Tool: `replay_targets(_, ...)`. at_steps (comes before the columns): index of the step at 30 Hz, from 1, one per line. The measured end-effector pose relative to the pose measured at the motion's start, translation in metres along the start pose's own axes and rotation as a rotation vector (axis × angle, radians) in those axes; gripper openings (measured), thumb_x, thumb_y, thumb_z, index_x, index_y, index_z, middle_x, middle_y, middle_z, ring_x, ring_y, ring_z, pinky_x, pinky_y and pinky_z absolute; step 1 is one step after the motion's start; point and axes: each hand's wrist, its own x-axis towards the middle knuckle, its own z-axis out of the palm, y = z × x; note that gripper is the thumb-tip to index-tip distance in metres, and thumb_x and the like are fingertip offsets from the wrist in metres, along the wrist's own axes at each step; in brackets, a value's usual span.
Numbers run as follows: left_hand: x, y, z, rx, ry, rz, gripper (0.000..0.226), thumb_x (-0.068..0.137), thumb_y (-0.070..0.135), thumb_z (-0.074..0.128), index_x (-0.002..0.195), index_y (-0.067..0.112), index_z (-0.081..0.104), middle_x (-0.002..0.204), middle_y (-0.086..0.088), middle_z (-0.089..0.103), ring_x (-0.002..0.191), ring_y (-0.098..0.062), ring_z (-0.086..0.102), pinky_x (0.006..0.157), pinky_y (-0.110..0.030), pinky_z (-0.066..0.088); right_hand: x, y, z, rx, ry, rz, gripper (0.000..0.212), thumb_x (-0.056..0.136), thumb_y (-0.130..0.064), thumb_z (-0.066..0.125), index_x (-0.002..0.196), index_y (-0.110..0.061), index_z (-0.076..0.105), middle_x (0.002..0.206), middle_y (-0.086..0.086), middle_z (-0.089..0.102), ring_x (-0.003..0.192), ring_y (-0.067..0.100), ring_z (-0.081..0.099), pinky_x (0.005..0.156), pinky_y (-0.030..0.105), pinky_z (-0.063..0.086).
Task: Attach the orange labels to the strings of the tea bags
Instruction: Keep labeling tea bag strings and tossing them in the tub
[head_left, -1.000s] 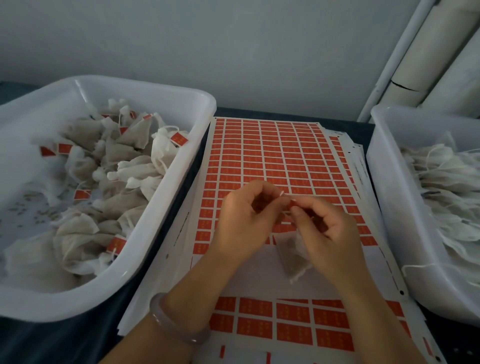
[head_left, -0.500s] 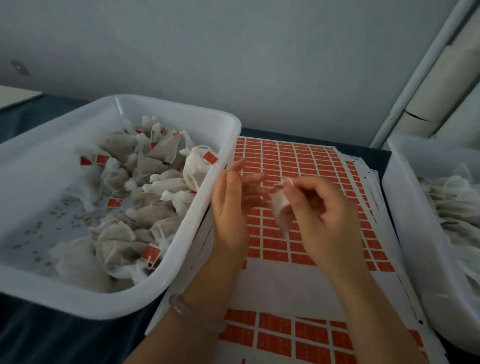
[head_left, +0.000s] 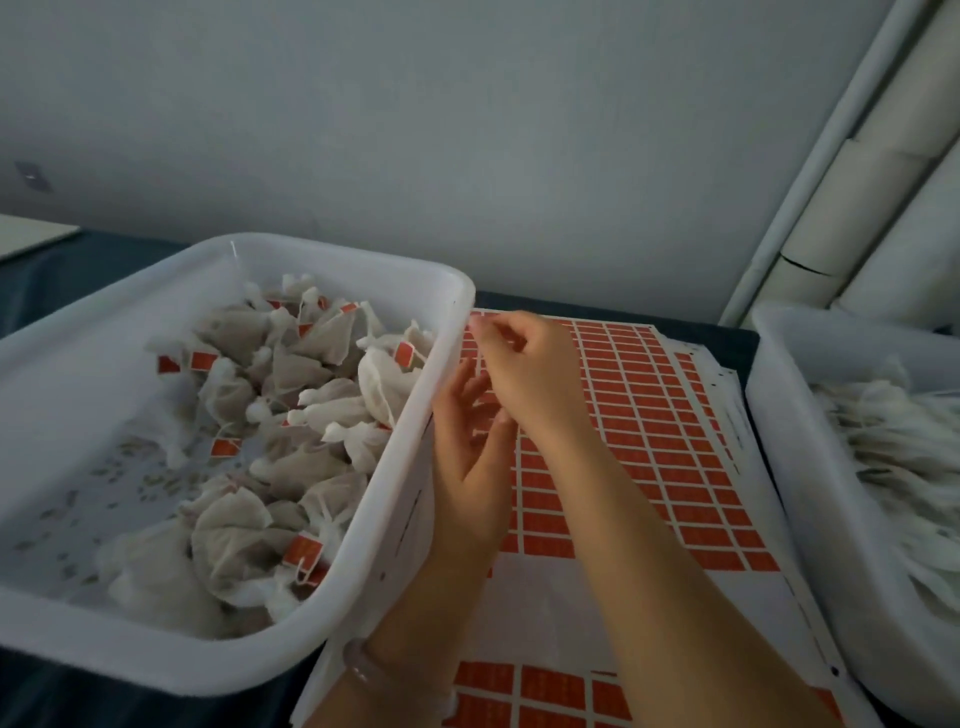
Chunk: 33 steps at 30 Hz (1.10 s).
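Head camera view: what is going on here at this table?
A person is doing a labelling job. The right hand reaches across to the rim of the left tub, fingertips pinched together; whether they hold anything is unclear. The left hand hangs open beside that tub, above the sheet of orange labels. The left tub holds labelled tea bags; the right tub holds bags without labels.

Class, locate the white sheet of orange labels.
Head view, centre: the orange-label sheet lies between the left white plastic tub and the right white plastic tub.
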Motion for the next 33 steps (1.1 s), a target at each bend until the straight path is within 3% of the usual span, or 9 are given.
replay_targets(3,-0.002,-0.002,0.001,0.162,-0.09,0.068,0.034,0.093,0.002,0.052,0.126,0.012,0.052,0.117,-0.003,0.063,0.104,-0.016,0.063,0.088,-0.04,0.054,-0.022,0.012,-0.024,0.008,0.046,0.096,0.006,0.093,-0.037,0.056,0.088,-0.037,0.057,0.079,-0.023,0.056,0.072,-0.004,0.058,0.049,0.0,0.04)
replay_targets(6,-0.012,-0.003,0.008,0.267,-0.263,0.076,0.029,0.093,0.004,0.052,0.12,0.013,0.058,0.111,0.0,0.064,0.101,-0.014,0.063,0.087,-0.039,0.054,-0.046,0.019,-0.061,0.028,0.134,0.133,0.003,0.093,-0.032,0.057,0.092,-0.035,0.057,0.082,-0.024,0.056,0.075,-0.007,0.056,0.053,-0.004,0.037)
replay_targets(10,-0.02,0.017,0.052,0.313,-0.496,0.115,0.025,0.093,0.011,0.053,0.111,0.026,0.062,0.101,0.017,0.065,0.096,-0.006,0.064,0.081,-0.025,0.055,-0.062,0.017,-0.119,-0.031,0.235,0.18,0.003,0.096,-0.033,0.053,0.095,-0.035,0.055,0.085,-0.024,0.055,0.079,-0.008,0.054,0.056,0.002,0.04)
replay_targets(14,-0.017,0.033,0.121,0.398,-0.6,0.095,0.014,0.094,0.021,0.055,0.098,0.032,0.061,0.089,0.024,0.063,0.083,0.005,0.061,0.062,-0.008,0.048,-0.064,0.007,-0.18,-0.196,0.364,0.151,0.014,0.096,-0.019,0.051,0.096,-0.024,0.064,0.087,-0.011,0.063,0.077,0.001,0.058,0.066,0.013,0.047)
replay_targets(16,-0.018,0.035,0.147,0.576,-0.704,0.127,0.016,0.094,0.022,0.055,0.105,0.029,0.064,0.099,0.023,0.06,0.081,0.008,0.055,0.065,-0.004,0.042,-0.066,0.007,-0.213,-0.413,0.287,0.204,0.022,0.093,-0.009,0.05,0.099,-0.017,0.07,0.093,-0.003,0.067,0.077,0.008,0.061,0.066,0.02,0.045)
replay_targets(19,-0.021,0.033,0.171,0.861,-0.993,0.246,0.024,0.091,0.021,0.056,0.113,0.024,0.066,0.128,0.007,0.056,0.12,-0.006,0.044,0.096,-0.021,0.035,-0.076,0.018,-0.254,-0.57,0.027,0.345,0.027,0.088,-0.005,0.054,0.096,-0.022,0.073,0.094,0.0,0.071,0.072,0.009,0.061,0.061,0.023,0.045)
replay_targets(22,-0.027,0.03,0.182,1.038,-1.196,0.134,0.031,0.087,0.029,0.06,0.116,0.02,0.066,0.128,-0.002,0.056,0.121,-0.021,0.048,0.086,-0.024,0.033,-0.087,0.035,-0.267,-0.591,-0.126,0.471,0.026,0.083,-0.007,0.063,0.102,-0.023,0.071,0.097,-0.003,0.07,0.084,0.011,0.062,0.068,0.022,0.047)
replay_targets(27,-0.034,0.018,0.187,1.079,-1.042,0.115,0.024,0.089,0.03,0.059,0.104,0.017,0.072,0.112,-0.005,0.064,0.098,-0.02,0.06,0.072,-0.02,0.038,-0.092,0.056,-0.255,-0.667,-0.136,0.452,0.025,0.078,-0.001,0.06,0.086,-0.02,0.075,0.081,0.001,0.071,0.079,0.017,0.065,0.068,0.026,0.05)
replay_targets(33,-0.029,0.013,0.185,0.867,-0.988,0.096,0.033,0.093,0.018,0.05,0.125,0.022,0.059,0.125,0.002,0.056,0.107,-0.014,0.052,0.079,-0.022,0.038,-0.094,0.064,-0.266,-0.468,0.258,0.364,0.027,0.084,-0.005,0.061,0.104,-0.023,0.07,0.091,-0.007,0.069,0.088,0.01,0.063,0.073,0.019,0.044)
